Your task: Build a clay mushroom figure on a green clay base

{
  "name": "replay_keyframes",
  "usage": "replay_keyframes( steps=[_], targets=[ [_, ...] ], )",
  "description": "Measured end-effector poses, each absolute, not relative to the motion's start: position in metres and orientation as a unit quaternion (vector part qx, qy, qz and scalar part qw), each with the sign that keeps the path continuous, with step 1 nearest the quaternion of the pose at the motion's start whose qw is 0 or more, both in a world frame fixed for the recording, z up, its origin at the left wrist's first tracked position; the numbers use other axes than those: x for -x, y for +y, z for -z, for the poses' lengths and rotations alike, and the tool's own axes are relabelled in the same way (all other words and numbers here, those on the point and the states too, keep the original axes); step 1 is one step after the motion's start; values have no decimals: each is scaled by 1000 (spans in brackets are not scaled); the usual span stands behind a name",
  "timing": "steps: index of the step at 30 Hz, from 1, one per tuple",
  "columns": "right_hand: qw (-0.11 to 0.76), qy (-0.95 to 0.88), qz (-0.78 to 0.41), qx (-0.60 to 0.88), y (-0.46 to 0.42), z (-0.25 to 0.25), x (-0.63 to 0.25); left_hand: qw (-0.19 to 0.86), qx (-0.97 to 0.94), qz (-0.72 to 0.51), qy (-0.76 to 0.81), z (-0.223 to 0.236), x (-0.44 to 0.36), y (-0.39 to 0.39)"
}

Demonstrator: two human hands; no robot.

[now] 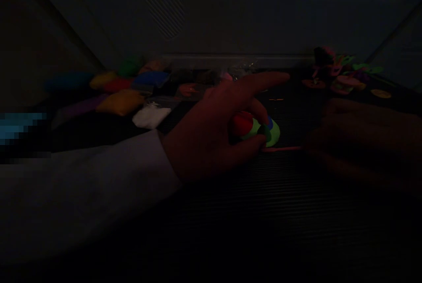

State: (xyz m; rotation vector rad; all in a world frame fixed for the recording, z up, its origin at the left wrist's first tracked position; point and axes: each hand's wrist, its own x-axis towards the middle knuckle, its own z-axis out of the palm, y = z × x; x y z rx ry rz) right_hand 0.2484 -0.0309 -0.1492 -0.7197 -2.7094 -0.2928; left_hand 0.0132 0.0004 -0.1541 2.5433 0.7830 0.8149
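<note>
The light is very dim. My left hand (217, 129) reaches in with its index finger stretched out, its thumb and another finger curled around a light-green clay piece (274, 136). A red clay ball (242, 123) sits on this piece close to the palm, and a blue patch (270, 123) shows near the fingertip. From the left thumb tip a thin pinkish strand (283, 148), apparently clay, runs right along the dark ribbed surface. At its other end is my right hand (365, 142), closed and blurred, its fingertips at the strand.
Bags of coloured clay lie at the back left, among them yellow (120, 102), white (150, 116) and blue (150, 79). Small clay figures (343, 65) and a yellowish disc (380, 93) stand at the back right. A pale wall panel (280, 19) rises behind.
</note>
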Motion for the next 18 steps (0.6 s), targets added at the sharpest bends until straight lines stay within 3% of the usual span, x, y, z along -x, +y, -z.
replay_keyframes(
  steps=[18],
  targets=[
    [157, -945, 106, 265, -31, 149, -246, 159, -905, -322, 227, 158, -12, 6]
  ],
)
